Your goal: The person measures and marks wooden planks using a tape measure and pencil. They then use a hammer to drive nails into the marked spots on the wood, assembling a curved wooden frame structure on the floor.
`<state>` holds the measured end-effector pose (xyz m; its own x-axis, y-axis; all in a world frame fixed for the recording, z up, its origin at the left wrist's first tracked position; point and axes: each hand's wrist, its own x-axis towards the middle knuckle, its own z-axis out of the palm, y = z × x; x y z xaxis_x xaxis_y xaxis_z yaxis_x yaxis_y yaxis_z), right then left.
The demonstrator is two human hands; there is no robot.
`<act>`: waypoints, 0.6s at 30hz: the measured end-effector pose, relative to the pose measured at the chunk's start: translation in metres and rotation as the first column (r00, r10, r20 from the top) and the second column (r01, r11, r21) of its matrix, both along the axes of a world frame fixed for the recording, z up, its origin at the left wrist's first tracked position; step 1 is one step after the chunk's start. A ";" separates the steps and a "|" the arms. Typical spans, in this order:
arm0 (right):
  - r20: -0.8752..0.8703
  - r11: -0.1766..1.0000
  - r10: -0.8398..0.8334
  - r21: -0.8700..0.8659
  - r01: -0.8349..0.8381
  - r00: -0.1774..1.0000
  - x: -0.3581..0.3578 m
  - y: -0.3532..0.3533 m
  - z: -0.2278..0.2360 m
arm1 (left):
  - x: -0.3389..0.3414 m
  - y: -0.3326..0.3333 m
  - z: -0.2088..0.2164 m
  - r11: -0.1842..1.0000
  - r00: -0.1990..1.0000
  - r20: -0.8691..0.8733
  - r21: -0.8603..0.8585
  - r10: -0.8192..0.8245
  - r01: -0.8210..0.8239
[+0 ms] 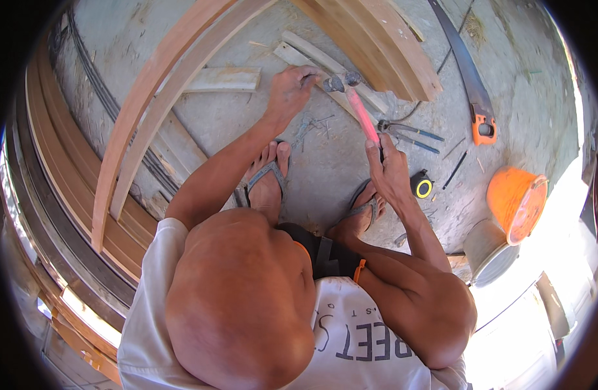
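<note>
Hands: right around hammer, left beside.

Person's left hand: anything pinched too small to tell | hammer: grip partly hidden by right hand | handsaw, far right: tip cut off | curved wooden beam, left: far end cut off

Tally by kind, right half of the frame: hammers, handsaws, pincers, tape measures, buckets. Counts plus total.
Hammer: 1
Handsaw: 1
Pincers: 1
Tape measure: 1
Buckets: 2 (orange bucket, grey bucket)
Total: 6
</note>
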<state>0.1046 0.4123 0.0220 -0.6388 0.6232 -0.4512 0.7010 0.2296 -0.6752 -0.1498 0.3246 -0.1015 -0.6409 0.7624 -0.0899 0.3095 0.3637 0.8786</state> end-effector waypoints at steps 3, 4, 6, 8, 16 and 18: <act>0.001 0.999 0.009 0.045 -0.009 1.000 -0.013 0.001 0.000 | 0.001 0.001 -0.003 0.994 1.000 -0.030 0.107 -0.004 0.007; 0.002 0.997 0.019 0.077 -0.019 1.000 -0.015 0.001 -0.002 | 0.000 0.002 -0.007 0.985 1.000 -0.016 0.171 -0.002 0.004; 0.004 0.992 0.033 0.119 -0.033 0.999 -0.018 0.001 -0.005 | -0.001 0.003 -0.009 0.975 1.000 0.009 0.220 -0.004 0.002; 0.006 0.990 0.039 0.138 -0.039 0.999 -0.020 0.001 -0.007 | -0.003 0.004 -0.004 0.981 0.999 0.034 0.193 -0.012 0.005; 0.119 0.947 0.127 0.282 -0.156 0.985 -0.026 0.003 -0.024 | -0.009 0.001 -0.004 0.988 0.996 0.049 0.140 -0.079 0.072; 0.154 0.940 0.135 0.293 -0.176 0.979 -0.027 0.006 -0.032 | -0.009 0.002 -0.008 0.983 0.996 0.026 0.166 -0.088 0.082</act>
<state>0.0773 0.4185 -0.0101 -0.6873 0.6411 -0.3413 0.7167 0.5222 -0.4623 -0.1592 0.3268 -0.1096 -0.5719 0.8201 0.0217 0.3032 0.1867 0.9345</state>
